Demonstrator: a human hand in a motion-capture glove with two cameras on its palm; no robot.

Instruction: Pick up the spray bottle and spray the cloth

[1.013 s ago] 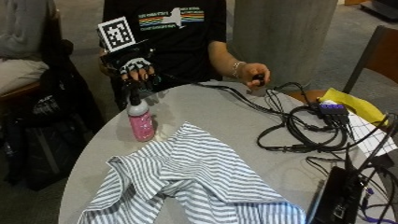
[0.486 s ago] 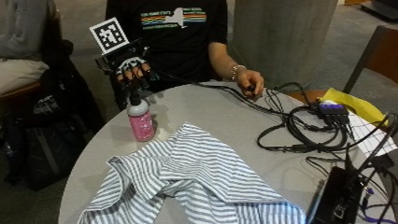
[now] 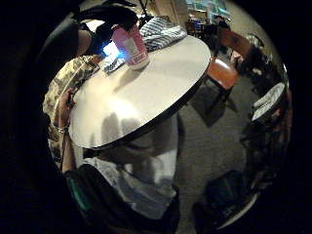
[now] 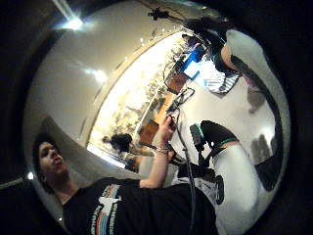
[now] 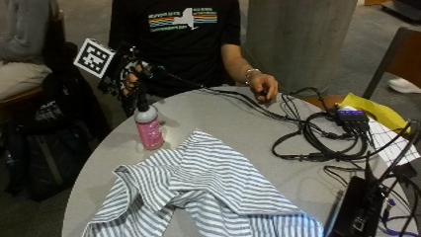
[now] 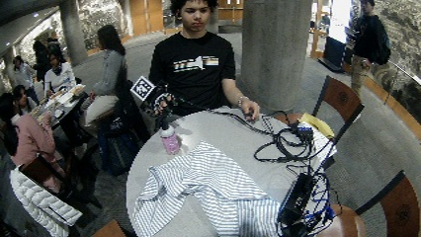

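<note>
A pink spray bottle (image 5: 150,132) with a black spray head stands upright on the round grey table (image 5: 217,116), near the edge in front of the person. My gloved right hand (image 5: 129,77) hovers just over it, fingers hanging loosely curled around the spray head; I see no grip on it. The little finger side palm view shows the bottle (image 3: 130,46) close by, with dark fingers (image 3: 109,17) arching over its top. A grey-and-white striped cloth (image 5: 197,192) lies crumpled on the table beside the bottle, toward the camera. In the wide view the bottle (image 6: 170,142) stands apart from the cloth (image 6: 204,190).
The person's bare left hand (image 5: 264,88) rests on the table on black cables (image 5: 322,140) that loop across the right half. A yellow sheet (image 5: 369,111) and a black device (image 5: 355,210) lie at the right edge. A chair (image 5: 395,59) and a concrete pillar (image 5: 296,39) stand behind.
The gloved hand has shifted slightly away from the person's body and tilted, staying above the bottle's spray head. Bottle and cloth have not moved.
</note>
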